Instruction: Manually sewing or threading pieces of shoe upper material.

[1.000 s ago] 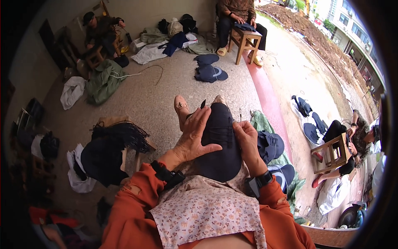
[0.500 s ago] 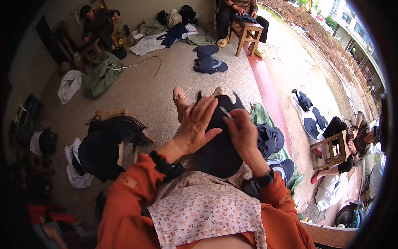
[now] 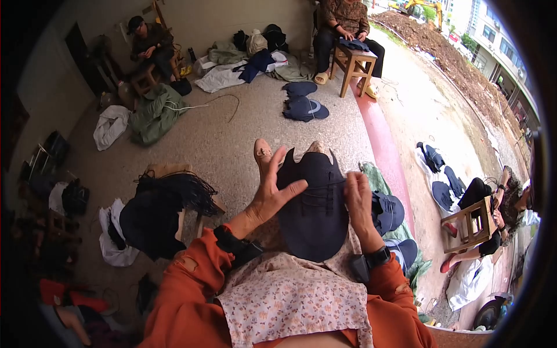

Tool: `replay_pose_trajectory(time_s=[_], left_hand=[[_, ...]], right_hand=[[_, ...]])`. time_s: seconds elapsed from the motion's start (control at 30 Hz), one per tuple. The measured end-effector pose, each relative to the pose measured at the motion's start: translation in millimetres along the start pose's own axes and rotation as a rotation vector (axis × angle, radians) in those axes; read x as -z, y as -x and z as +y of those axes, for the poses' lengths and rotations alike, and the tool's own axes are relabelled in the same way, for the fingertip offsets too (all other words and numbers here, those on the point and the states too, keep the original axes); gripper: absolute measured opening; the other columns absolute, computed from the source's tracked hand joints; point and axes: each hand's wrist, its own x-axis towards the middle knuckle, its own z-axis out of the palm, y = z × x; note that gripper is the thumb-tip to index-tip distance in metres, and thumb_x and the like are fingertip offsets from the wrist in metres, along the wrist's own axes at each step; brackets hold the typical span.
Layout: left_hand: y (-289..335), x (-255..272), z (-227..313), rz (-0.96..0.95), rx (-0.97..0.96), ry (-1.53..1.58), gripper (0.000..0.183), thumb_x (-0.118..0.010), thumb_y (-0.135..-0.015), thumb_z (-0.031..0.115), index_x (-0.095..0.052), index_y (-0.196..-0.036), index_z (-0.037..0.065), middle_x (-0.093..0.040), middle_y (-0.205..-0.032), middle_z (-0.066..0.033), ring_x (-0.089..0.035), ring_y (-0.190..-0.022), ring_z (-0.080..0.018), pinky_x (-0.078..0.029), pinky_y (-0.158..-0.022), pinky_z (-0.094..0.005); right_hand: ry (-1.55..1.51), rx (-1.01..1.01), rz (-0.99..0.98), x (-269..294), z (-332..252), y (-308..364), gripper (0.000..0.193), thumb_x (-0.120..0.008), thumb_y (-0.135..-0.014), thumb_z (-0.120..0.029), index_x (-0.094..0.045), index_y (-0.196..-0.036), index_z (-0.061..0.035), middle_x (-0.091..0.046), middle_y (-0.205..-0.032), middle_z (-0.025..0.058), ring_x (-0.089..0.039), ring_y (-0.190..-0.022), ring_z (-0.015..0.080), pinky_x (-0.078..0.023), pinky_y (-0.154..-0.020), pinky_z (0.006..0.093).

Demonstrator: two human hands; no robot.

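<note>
Speckled concrete floor (image 3: 232,139) lies open ahead. On the lap, a dark cap (image 3: 316,211) is flanked: left hand (image 3: 272,194) spread flat, released; right hand (image 3: 357,200) pinched on its edge.

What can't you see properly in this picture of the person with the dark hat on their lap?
- Head view: the underside of the dark hat; it faces down onto the lap.
- Whether the right hand pinches a needle or thread: too small to tell.
- The left hand palm: turned away, against the hat.
- The dark pile on the left: too dark to tell its pieces apart.
- The seated person at the right rim: bent and cut by the fisheye edge.
</note>
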Motion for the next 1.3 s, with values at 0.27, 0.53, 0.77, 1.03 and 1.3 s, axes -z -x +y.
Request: replay_pose_trajectory(time_s=[0.27,0.53,0.77,1.03,1.3], left_hand=[[-23.4,23.9,51.0,-0.066,0.452,0.411,0.054,-0.077,-0.085,0.012,-0.051,-0.130,-0.004,-0.065,-0.112,-0.0096,-0.065,-0.098,-0.0155,-0.054,-0.088,-0.0277],[-35.3,20.3,58.5,-0.129,0.460,0.484,0.032,-0.076,-0.083,0.001,-0.063,-0.112,-0.003,-0.070,-0.102,-0.0092,-0.069,-0.087,-0.0151,-0.058,-0.077,-0.0284],[-37.1,24.6,44.6,-0.181,0.444,0.458,0.021,-0.077,-0.083,0.004,-0.068,-0.102,0.000,-0.072,-0.095,-0.0066,-0.069,-0.083,-0.0142,-0.058,-0.075,-0.0274],[-38.3,25.8,67.6,-0.174,0.586,0.487,0.020,-0.079,-0.083,0.006,-0.066,-0.098,0.006,-0.070,-0.092,-0.0028,-0.068,-0.083,-0.0123,-0.056,-0.074,-0.0246],[-41.3,18.7,55.5,-0.183,0.499,0.449,0.029,-0.076,-0.084,0.003,-0.053,-0.094,0.016,-0.061,-0.088,0.0053,-0.064,-0.081,-0.0082,-0.055,-0.071,-0.0232]], right_hand=[[0.442,0.571,-0.239,3.7,-62.9,18.9,0.003,-0.068,-0.089,-0.004,-0.066,-0.092,-0.0033,-0.062,-0.080,0.0076,-0.059,-0.063,0.0149,-0.045,-0.058,0.0267],[0.587,0.611,-0.249,3.6,-53.5,5.8,0.006,-0.069,-0.087,-0.011,-0.068,-0.092,-0.0072,-0.064,-0.085,0.0075,-0.067,-0.072,0.0277,-0.051,-0.062,0.0353],[0.648,0.575,-0.418,3.1,-68.4,-7.0,0.006,-0.067,-0.087,-0.013,-0.067,-0.088,-0.0063,-0.066,-0.082,0.0105,-0.066,-0.076,0.0332,-0.051,-0.066,0.0382],[0.521,0.635,-0.452,-2.3,-61.4,-10.7,0.006,-0.070,-0.086,-0.011,-0.067,-0.088,-0.0060,-0.066,-0.081,0.0093,-0.066,-0.074,0.0314,-0.050,-0.063,0.0351],[0.376,0.437,-0.581,-0.8,-54.5,-17.9,0.008,-0.069,-0.086,-0.013,-0.064,-0.089,-0.0071,-0.065,-0.082,0.0101,-0.065,-0.074,0.0328,-0.051,-0.063,0.0376]])
